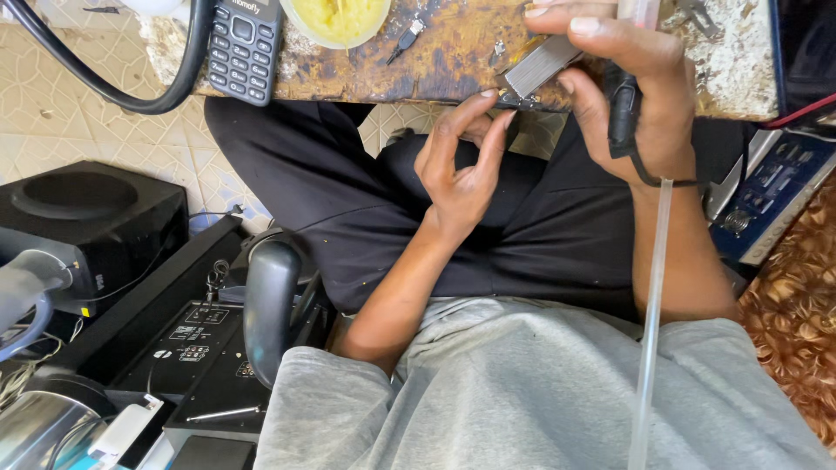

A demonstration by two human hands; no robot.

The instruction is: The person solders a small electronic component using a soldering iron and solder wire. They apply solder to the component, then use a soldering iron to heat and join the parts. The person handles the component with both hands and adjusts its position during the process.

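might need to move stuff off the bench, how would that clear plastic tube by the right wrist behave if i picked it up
The clear plastic tube is long and thin, so probably light and bendy. It hangs nearly straight, suggesting some stiffness. It passes the right hand, so it may tug whatever it joins.

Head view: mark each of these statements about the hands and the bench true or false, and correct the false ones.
1. The right hand grips a flat grey metal bar. True.
2. The left hand rests flat on the phone. False: it pinches a small part at the bench edge, far from the phone.
3. A clear tube runs down past the right wrist. True.
4. The bowl holds something blue. False: its contents are yellow.
5. The phone lies on the floor. False: it lies on the bench.
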